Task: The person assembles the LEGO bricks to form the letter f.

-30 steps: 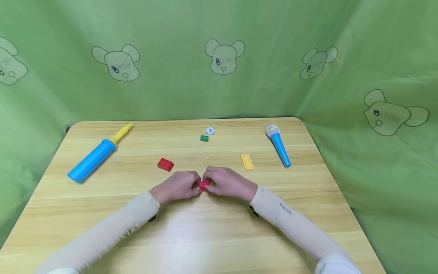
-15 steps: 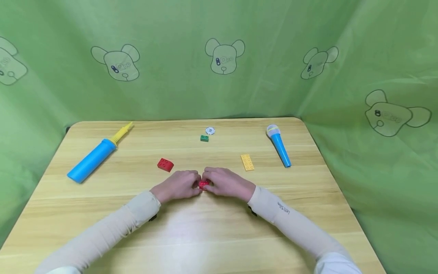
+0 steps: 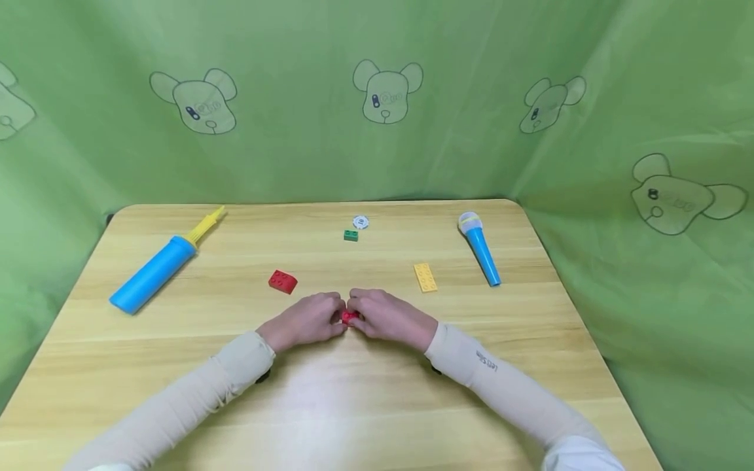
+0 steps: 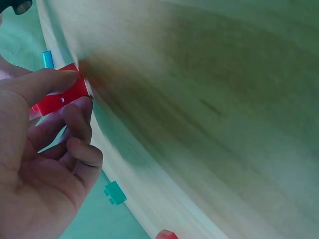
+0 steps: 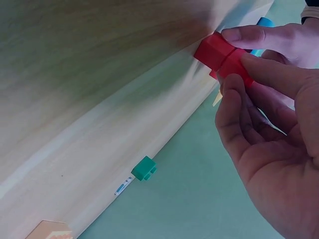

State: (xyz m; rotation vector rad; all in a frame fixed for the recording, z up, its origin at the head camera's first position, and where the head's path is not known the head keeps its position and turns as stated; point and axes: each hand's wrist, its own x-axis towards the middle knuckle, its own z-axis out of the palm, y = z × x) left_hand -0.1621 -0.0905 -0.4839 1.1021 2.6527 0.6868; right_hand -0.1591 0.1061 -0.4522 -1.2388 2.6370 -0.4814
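Two red toy bricks (image 5: 214, 52), pressed face to face with a thin seam between them, sit between both hands low over the table's middle. My left hand (image 3: 306, 318) pinches one side of the red pair, its thumb flat along a brick in the left wrist view. From the other side my right hand (image 3: 391, 318) pinches the pair between thumb and forefinger, other fingers curled beneath. Beyond the left hand lies a dark red brick with a curved end (image 3: 283, 281). Right of the hands rests a flat yellow brick (image 3: 425, 278) with several studs.
A blue and yellow balloon pump (image 3: 154, 275) lies at the table's left, a blue toy microphone (image 3: 480, 252) at the right. Toward the back are a small green brick (image 3: 351, 235) and a white chip (image 3: 361, 222). Green curtains (image 3: 294, 163) surround the far and side edges.
The head view has shifted slightly. Both hands stay together on the red bricks, with the right wrist turned and moved a little to the left; the other things stay put.
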